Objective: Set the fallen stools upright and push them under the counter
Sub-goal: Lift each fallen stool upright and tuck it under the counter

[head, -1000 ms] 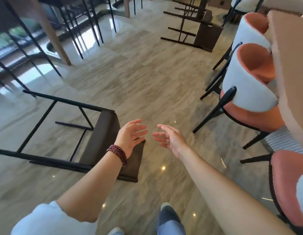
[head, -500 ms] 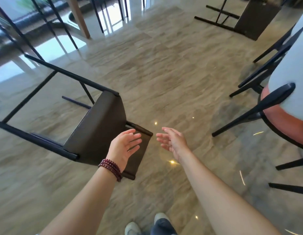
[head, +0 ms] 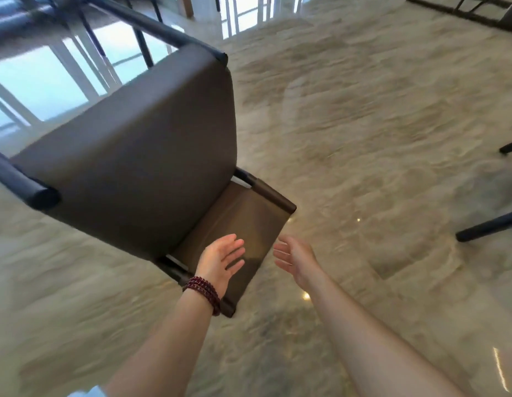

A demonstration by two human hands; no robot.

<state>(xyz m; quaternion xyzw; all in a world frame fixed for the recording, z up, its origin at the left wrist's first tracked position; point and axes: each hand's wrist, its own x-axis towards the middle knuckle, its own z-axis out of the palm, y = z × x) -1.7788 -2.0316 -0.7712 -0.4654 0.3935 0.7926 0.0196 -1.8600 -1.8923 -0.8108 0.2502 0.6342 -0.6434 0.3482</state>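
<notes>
The left hand point(head: 220, 260) and right hand point(head: 294, 256) hover open and empty beside the fallen stool point(head: 140, 144) at ten o'clock; stiff, probably heavy, best gripped by its backrest point(head: 243, 222).

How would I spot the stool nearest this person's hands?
Below the bright windows top left, a brown-seated stool lies on its side on the marble floor. Unlike the other stool top right, it sits before the left hand and right hand.

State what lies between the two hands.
Head view: between left hand and right hand shows the backrest edge of the fallen brown leather stool, then some glossy stone floor.
</notes>
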